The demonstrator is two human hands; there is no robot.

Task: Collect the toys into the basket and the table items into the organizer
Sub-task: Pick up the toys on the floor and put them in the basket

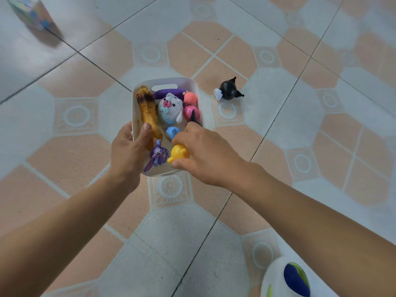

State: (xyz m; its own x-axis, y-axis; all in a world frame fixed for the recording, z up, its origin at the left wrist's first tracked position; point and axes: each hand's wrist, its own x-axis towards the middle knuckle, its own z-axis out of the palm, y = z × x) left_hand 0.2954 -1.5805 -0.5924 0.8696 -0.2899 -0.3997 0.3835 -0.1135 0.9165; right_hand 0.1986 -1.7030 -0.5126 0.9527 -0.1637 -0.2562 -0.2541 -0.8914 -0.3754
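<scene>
A white basket [137,99] is held above the tiled floor at the centre of the view. My left hand [128,151] grips its left rim, thumb inside. Inside lie a brown-yellow plush toy [146,108], a crocheted white bear [170,109], a purple toy [169,92], pink toys [190,112], a blue toy [172,132] and a purple figure [157,156]. My right hand [205,153] reaches over the right rim, fingers around a yellow toy [179,152] and a black pointed piece [194,120]. A black round toy with a white part [228,91] lies on the floor to the right.
A colourful box [32,12], blurred, stands on the floor at the far left. A white object with blue and green patches [293,277] sits at the bottom right. Tiled floor surrounds the basket on all sides.
</scene>
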